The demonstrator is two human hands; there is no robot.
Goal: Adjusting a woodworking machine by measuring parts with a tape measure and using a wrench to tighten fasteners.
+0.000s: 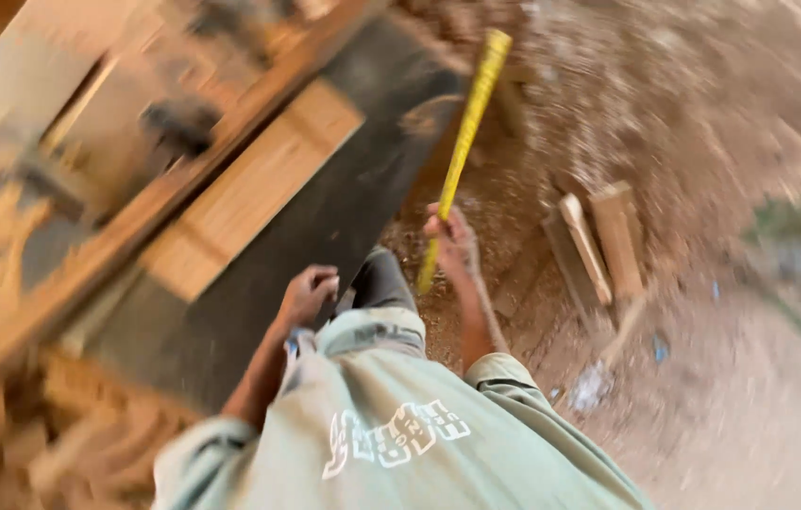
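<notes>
The view is blurred by motion. My right hand [452, 236] is closed around a long yellow measuring stick [464, 142] that reaches up and away from me over the sawdust floor. My left hand [309, 293] hangs with curled fingers beside the dark side panel [325, 227] of a wooden workbench; I cannot tell whether it touches the panel. Nothing shows in that hand. My pale green shirt fills the bottom of the view.
A wooden workbench [164, 189] with boards on top runs along the left. Short wood offcuts [598, 241] lie on the sawdust-covered ground [702, 113] to the right. More wood scraps [60, 434] pile at the lower left.
</notes>
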